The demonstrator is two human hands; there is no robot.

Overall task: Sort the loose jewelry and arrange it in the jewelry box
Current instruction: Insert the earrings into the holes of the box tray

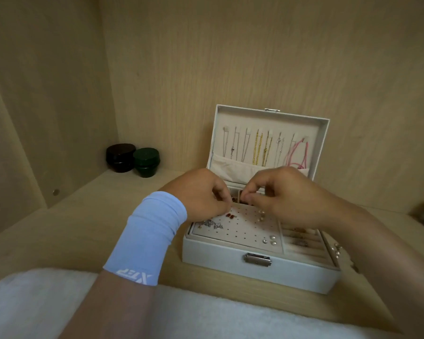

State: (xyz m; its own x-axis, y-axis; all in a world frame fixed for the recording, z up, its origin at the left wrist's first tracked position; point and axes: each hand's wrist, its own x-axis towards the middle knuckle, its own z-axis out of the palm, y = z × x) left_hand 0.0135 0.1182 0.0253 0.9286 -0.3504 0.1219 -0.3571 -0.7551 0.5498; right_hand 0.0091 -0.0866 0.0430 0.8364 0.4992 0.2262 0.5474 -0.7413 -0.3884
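Wood the colour of sand makes the walls and the shelf (pixel 108 216). On the shelf, right in front of the person, sits the jewelry box (pixel 262 275). It is pale grey and boxy, with a shiny metal latch (pixel 257 260) on the front. Its lid (pixel 267 122) stands up at the back, and thin chains (pixel 257 150) in gold, silver and pink hang inside it.

Both hands meet over the back of the soft board (pixel 242 231), which is full of little holes. The right hand (pixel 289 194) has its thumb and finger squeezed together on a small red piece (pixel 235 199). The left hand (pixel 201 192) has its fingers curled at the same spot, but I cannot tell if it holds anything. It wears a soft blue band (pixel 152 233) on the wrist.

I think the person is fitting an earring into the board. Red earrings (pixel 230 216), sparkly silver bits (pixel 212 224) and round studs (pixel 271 239) already sit there. The next move needs a tiny, careful push to get the pin into a hole.

More loose bits (pixel 337 248) wait on the shelf beside the box. Two dark, shiny jars (pixel 132 159) stand in the corner.
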